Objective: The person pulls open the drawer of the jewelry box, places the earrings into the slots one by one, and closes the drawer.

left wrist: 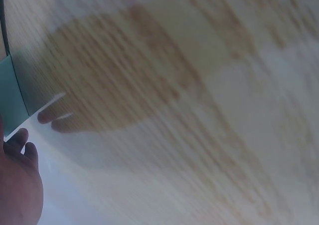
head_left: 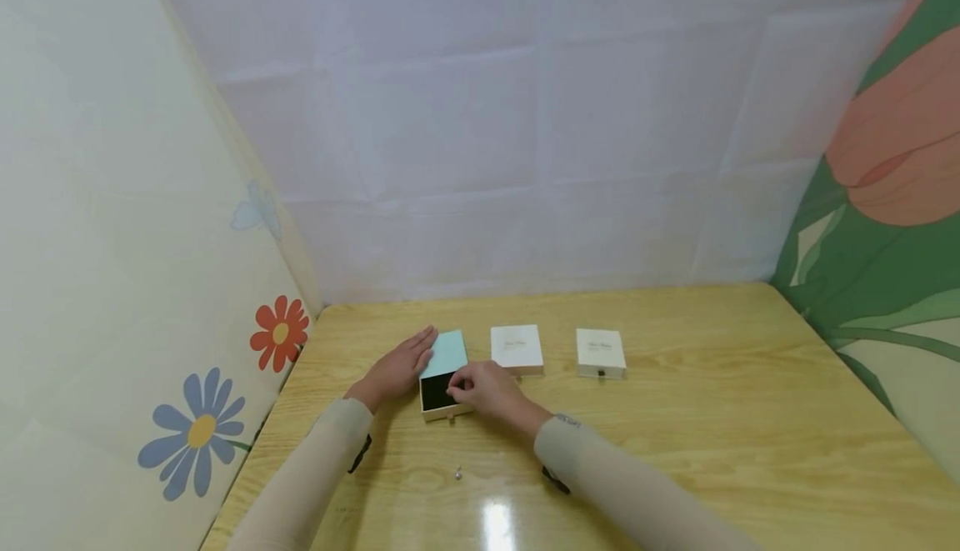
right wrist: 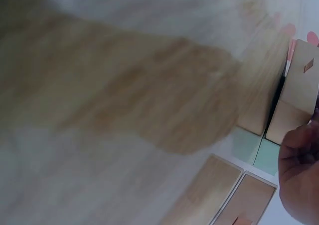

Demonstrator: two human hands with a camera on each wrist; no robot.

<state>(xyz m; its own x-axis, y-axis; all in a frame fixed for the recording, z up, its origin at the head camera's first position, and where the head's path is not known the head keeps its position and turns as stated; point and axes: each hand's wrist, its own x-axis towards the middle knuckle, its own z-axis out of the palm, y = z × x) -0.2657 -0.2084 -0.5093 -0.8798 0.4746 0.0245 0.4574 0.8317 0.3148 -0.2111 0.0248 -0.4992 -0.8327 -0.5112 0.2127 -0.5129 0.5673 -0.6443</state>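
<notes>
A teal-topped drawer box sits on the wooden table with its black-lined drawer pulled out toward me. Along the box's left side rests my left hand, fingers fairly straight. My right hand is over the drawer's right part, its thumb and index finger brought together. Whether anything lies between those fingertips is too small to see. In the right wrist view the drawer front shows a small tab, beside my curled fingers. Nearer me on the table lies a tiny shiny piece of jewelry, perhaps an earring.
A white box stands just right of the teal one, close to my right hand. Farther right is another white box with a dark tab at its front. Behind the table hangs a pale cloth; flowered panels flank it.
</notes>
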